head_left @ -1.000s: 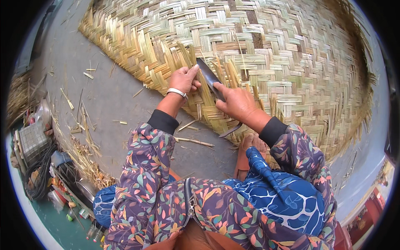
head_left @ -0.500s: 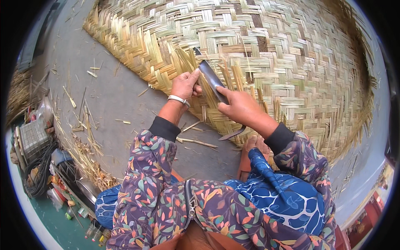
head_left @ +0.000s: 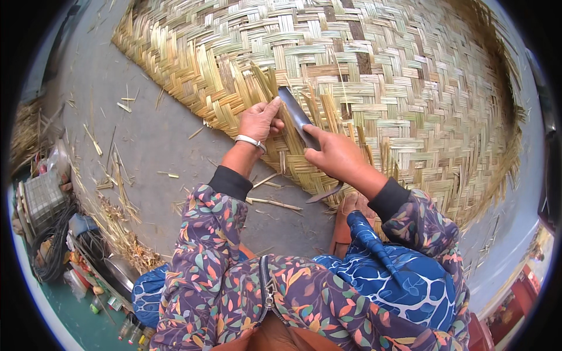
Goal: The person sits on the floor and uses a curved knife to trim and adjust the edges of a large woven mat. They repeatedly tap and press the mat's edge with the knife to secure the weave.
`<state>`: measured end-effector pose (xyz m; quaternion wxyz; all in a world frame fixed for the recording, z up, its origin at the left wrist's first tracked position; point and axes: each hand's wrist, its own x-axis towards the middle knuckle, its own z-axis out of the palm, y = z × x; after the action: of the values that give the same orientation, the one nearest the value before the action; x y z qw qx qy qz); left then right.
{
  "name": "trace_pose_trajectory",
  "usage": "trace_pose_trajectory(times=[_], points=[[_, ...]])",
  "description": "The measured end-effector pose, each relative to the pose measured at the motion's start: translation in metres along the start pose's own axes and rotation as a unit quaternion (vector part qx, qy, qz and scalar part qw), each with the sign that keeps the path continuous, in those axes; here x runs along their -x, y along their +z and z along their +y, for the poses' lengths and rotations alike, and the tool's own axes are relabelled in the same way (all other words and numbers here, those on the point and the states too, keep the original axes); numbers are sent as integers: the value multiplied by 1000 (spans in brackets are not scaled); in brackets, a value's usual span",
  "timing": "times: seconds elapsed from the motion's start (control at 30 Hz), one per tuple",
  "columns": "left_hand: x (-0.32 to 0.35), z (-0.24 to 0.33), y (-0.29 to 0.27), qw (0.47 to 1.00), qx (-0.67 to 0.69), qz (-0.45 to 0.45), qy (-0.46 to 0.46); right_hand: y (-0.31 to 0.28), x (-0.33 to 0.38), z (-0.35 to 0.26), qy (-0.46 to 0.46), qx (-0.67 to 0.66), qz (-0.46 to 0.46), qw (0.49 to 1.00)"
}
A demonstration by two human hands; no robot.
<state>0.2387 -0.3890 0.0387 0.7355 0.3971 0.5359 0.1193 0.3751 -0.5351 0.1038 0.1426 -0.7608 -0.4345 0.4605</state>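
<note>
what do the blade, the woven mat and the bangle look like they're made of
Blade: probably metal, smooth and dark grey, with a sheen. Woven mat: dry-looking plant strips, perhaps split bamboo, with frayed, fibrous ends. Bangle: pale and smooth, maybe metal; plastic is possible.

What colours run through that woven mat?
The woven mat is mostly straw-yellow and pale green, with some brown patches; it shows in the head view.

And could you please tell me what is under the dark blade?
Beneath the dark blade in the right hand, the woven mat shows around its edges; what lies directly below is covered.
</note>
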Motion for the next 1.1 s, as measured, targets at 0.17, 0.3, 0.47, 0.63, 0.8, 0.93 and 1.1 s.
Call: trace_pose_trajectory(times=[0.17, 0.3, 0.47, 0.63, 0.8, 0.93, 1.1], points=[[-4, 4, 7, 997, -73, 7, 17, 13, -22, 3, -33, 65, 66, 995], [-4, 1, 3, 999, -29, -26, -17, 15, -26, 4, -39, 96, 59, 993], [5, 3, 1, 992, 15, -74, -102, 12, -25, 6, -43, 105, 51, 992], [14, 0, 4, 982, 41, -112, -144, 10, -25, 8, -38, 95, 38, 994], [10, -4, 1, 971, 46, -129, -195, 9, -24, 4, -37, 108, 31, 993], [10, -3, 2, 960, 60, -134, -239, 11, -25, 6, -35, 105, 35, 993], [-3, -5, 5, 970, 55, -71, -228, 8, -21, 4, -40, 118, 34, 992]])
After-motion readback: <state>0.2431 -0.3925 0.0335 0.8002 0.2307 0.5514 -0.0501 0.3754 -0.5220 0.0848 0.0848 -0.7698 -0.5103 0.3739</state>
